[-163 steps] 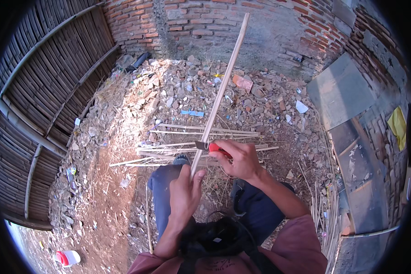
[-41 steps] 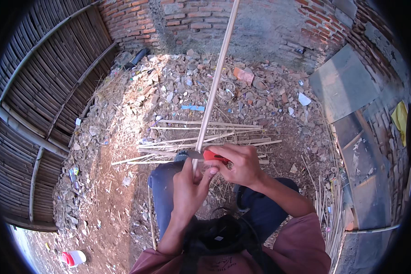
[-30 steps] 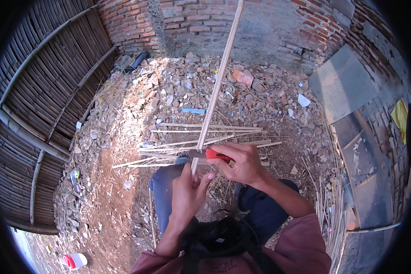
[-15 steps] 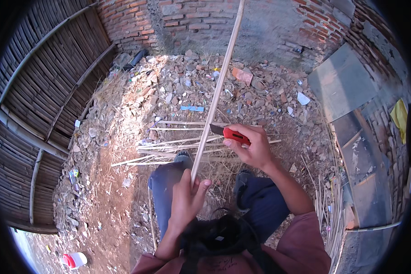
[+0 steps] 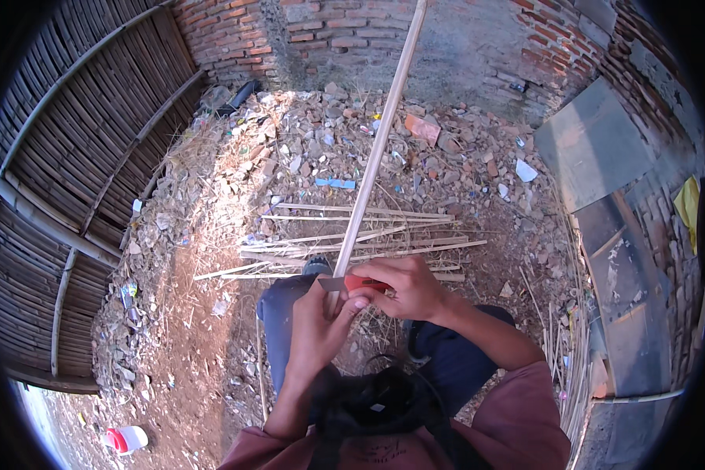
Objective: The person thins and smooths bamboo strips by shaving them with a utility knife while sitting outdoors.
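A long pale strip of split bamboo (image 5: 377, 153) slants up and away from me, its near end gripped in my left hand (image 5: 318, 325). My right hand (image 5: 407, 288) is closed round the red handle of a utility knife (image 5: 366, 283). The dark blade lies across the strip close to my left thumb and fingers. Whether the edge has bitten into the bamboo cannot be made out. Beyond my hands, several cut bamboo strips (image 5: 415, 218) lie on the ground past my feet.
Stony rubble (image 5: 305, 157) spreads up to a brick wall (image 5: 352, 35). A bamboo-slat panel (image 5: 78, 133) stands at left, a grey sheet (image 5: 595, 145) leans at right. More thin strips (image 5: 572, 376) lie at lower right. A red-and-white container (image 5: 125, 440) rests at lower left.
My right hand has brought the knife down along the strip toward me, from partway up it to beside my left hand. The left hand still holds the near end.
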A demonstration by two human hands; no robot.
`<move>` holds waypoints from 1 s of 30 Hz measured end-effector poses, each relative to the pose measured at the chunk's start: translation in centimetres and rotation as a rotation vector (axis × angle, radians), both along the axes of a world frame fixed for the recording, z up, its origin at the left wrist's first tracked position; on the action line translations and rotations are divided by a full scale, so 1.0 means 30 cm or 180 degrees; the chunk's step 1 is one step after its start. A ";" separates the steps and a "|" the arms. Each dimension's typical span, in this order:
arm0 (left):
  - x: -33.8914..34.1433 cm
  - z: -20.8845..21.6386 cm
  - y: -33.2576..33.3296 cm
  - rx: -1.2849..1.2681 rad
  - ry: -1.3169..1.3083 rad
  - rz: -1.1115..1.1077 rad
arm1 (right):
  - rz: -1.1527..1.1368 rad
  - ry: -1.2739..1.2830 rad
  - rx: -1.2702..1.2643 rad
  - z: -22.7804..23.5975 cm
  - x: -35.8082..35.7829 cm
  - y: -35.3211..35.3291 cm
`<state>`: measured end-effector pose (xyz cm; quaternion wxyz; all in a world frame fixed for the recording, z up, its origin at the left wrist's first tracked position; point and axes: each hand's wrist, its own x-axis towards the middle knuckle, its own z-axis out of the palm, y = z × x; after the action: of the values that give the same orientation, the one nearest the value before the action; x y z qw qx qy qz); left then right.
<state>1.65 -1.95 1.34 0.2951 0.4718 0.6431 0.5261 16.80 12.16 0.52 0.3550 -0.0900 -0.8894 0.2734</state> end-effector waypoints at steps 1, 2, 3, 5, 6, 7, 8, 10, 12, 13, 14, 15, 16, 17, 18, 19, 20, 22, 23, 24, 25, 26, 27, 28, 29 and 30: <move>-0.001 -0.006 0.001 0.0049 -0.0041 0.0017 | -0.0001 0.0002 0.0008 0.002 -0.001 0.002; -0.002 -0.011 0.004 0.0097 -0.0083 0.0033 | -0.0017 0.0027 0.0039 0.004 -0.001 0.004; -0.007 -0.015 0.008 0.0104 -0.0081 0.0030 | -0.0035 0.0052 0.0071 0.006 -0.001 0.006; -0.015 -0.022 0.015 0.0210 0.0235 0.0022 | -0.0082 0.0099 0.0094 0.004 -0.005 0.001; -0.012 -0.020 0.017 0.0213 0.0232 0.0016 | -0.0127 0.0150 0.0115 0.005 -0.008 0.000; -0.007 -0.017 0.017 0.0242 0.0189 0.0059 | -0.0129 0.0146 0.0110 0.005 -0.009 -0.001; -0.002 -0.014 0.016 0.0271 0.0146 0.0102 | -0.0192 0.0133 0.0196 0.009 -0.009 -0.003; 0.010 -0.005 0.016 0.0198 0.0080 0.0169 | -0.0261 0.0118 0.0288 0.013 -0.008 -0.007; 0.015 -0.002 0.020 0.0135 0.0015 0.0231 | -0.0458 0.0184 0.0442 0.016 -0.005 -0.013; 0.017 -0.003 0.018 0.0111 0.0004 0.0253 | -0.0457 0.0180 0.0442 0.022 -0.006 -0.016; 0.019 -0.003 0.017 0.0088 -0.0007 0.0274 | -0.0489 0.0173 0.0455 0.031 -0.006 -0.019; 0.024 0.006 0.019 0.0087 -0.0010 0.0276 | -0.0521 0.0166 0.0469 0.036 -0.007 -0.020; 0.032 0.022 0.026 0.0172 0.0077 0.0322 | -0.0526 0.0164 0.0472 0.035 -0.007 -0.019; 0.036 0.031 0.030 0.0257 0.0163 0.0367 | -0.0553 0.0192 0.0475 0.034 -0.006 -0.018; 0.036 0.029 0.032 0.0261 0.0161 0.0362 | -0.0579 0.0221 0.0477 0.033 -0.005 -0.018; 0.035 0.028 0.032 0.0221 0.0224 0.0405 | -0.0578 0.0220 0.0481 0.035 -0.004 -0.020; 0.035 0.028 0.031 0.0181 0.0287 0.0447 | -0.0610 0.0193 0.0498 0.037 -0.003 -0.023; 0.047 0.033 0.032 0.0185 0.0131 0.0468 | -0.0643 0.0164 0.0516 0.041 -0.003 -0.026; 0.052 0.034 0.033 0.0185 -0.0024 0.0487 | -0.0667 0.0238 0.0500 0.041 -0.005 -0.027; 0.052 0.034 0.033 0.0184 -0.0026 0.0486 | -0.0690 0.0313 0.0484 0.042 -0.006 -0.027; 0.052 0.034 0.032 0.0129 0.0047 0.0501 | -0.0696 0.0308 0.0481 0.044 -0.003 -0.028; 0.052 0.035 0.031 0.0074 0.0120 0.0516 | -0.0704 0.0222 0.0472 0.047 0.001 -0.028; 0.053 0.038 0.029 0.0070 0.0117 0.0512 | -0.0711 0.0137 0.0463 0.050 0.004 -0.029; 0.054 0.044 0.029 0.0070 0.0287 0.0558 | -0.0716 0.0137 0.0467 0.052 0.004 -0.028; 0.055 0.047 0.029 0.0070 0.0457 0.0604 | -0.0713 0.0181 0.0427 0.055 0.003 -0.028; 0.052 0.043 0.027 0.0075 0.0457 0.0599 | -0.0711 0.0225 0.0387 0.059 0.003 -0.027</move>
<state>3.20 -1.15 2.64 0.1920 0.4493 0.6978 0.5238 16.88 11.35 2.27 0.4191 -0.1571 -0.8758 0.1808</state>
